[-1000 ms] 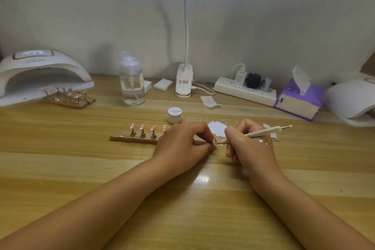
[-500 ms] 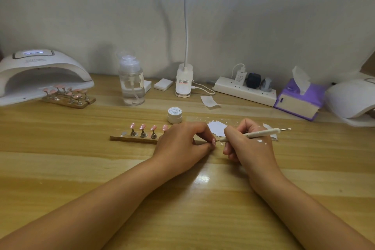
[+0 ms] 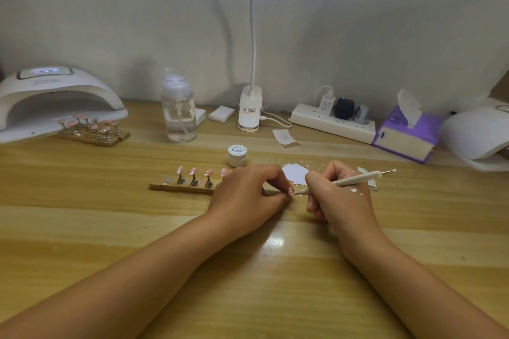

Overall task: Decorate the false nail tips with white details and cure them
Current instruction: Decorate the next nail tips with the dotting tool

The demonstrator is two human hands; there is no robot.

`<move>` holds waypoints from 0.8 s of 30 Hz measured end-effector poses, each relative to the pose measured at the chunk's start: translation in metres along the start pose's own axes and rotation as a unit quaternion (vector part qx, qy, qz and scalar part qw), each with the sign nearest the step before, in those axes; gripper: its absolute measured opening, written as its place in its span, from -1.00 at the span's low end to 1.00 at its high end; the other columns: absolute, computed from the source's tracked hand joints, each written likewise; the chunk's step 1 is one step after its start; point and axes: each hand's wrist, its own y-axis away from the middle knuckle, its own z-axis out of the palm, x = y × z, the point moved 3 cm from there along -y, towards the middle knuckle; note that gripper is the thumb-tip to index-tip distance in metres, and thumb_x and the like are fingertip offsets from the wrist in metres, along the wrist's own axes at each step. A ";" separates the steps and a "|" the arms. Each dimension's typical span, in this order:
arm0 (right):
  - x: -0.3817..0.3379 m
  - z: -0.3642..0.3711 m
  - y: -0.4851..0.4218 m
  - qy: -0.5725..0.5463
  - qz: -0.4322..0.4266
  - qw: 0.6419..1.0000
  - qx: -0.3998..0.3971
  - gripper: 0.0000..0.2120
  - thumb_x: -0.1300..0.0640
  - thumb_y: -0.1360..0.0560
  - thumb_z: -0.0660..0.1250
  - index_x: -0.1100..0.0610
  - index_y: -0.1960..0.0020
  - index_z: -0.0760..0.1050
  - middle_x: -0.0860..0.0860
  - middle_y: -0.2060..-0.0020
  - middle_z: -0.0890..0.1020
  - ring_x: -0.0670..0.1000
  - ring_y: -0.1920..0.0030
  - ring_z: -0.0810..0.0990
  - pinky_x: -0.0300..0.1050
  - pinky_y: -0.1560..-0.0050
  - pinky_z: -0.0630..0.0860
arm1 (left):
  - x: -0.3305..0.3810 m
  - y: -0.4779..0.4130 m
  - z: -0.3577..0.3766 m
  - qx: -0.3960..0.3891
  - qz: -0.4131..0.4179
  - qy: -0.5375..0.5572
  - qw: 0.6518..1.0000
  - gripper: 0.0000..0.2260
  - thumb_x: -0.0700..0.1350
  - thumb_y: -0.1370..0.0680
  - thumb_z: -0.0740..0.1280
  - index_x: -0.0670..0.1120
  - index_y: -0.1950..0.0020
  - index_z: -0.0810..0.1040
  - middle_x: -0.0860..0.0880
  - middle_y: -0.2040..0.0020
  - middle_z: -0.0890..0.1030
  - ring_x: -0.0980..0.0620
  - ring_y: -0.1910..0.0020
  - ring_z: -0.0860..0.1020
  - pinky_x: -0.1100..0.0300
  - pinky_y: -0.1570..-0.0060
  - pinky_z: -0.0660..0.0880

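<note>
Nail tip [image 3: 290, 190] in curled left hand [image 3: 248, 197]

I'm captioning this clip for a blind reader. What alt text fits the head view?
At a wooden table, the left hand pinches what looks like a pink nail tip while the right hand holds a dotting pen to it. Behind are a holder with four pink tips, a white gel pot, white paint and, far left, a curing lamp.
</note>
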 end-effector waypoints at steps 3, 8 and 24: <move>0.000 0.000 0.000 0.001 -0.001 1.000 -0.001 -0.67 0.25 -0.39 0.33 0.02 0.47 0.32 0.08 0.60 0.50 0.05 0.49 0.43 -0.10 0.38 0.34 | 0.000 0.000 0.000 0.000 0.001 0.003 1.000 -0.91 -0.01 -0.47 0.46 0.18 0.18 0.59 0.31 0.09 0.66 0.28 0.32 0.53 0.23 0.22 0.44; -0.002 0.001 0.001 -0.002 0.007 1.000 -0.002 -0.67 0.26 -0.39 0.33 0.03 0.47 0.32 0.09 0.59 0.51 0.02 0.51 0.44 -0.12 0.40 0.36 | 0.000 0.000 0.000 0.003 0.002 0.006 1.000 -0.91 -0.02 -0.47 0.46 0.17 0.18 0.60 0.30 0.10 0.66 0.27 0.33 0.53 0.21 0.21 0.47; -0.003 0.000 0.002 -0.021 0.008 1.000 -0.005 -0.76 0.26 -0.41 0.33 0.12 0.35 0.32 0.10 0.56 0.55 -0.07 0.57 0.42 -0.28 0.53 0.36 | 0.000 0.000 0.000 0.003 0.000 0.007 1.000 -0.89 -0.02 -0.47 0.46 0.19 0.20 0.59 0.30 0.11 0.66 0.27 0.33 0.53 0.18 0.19 0.49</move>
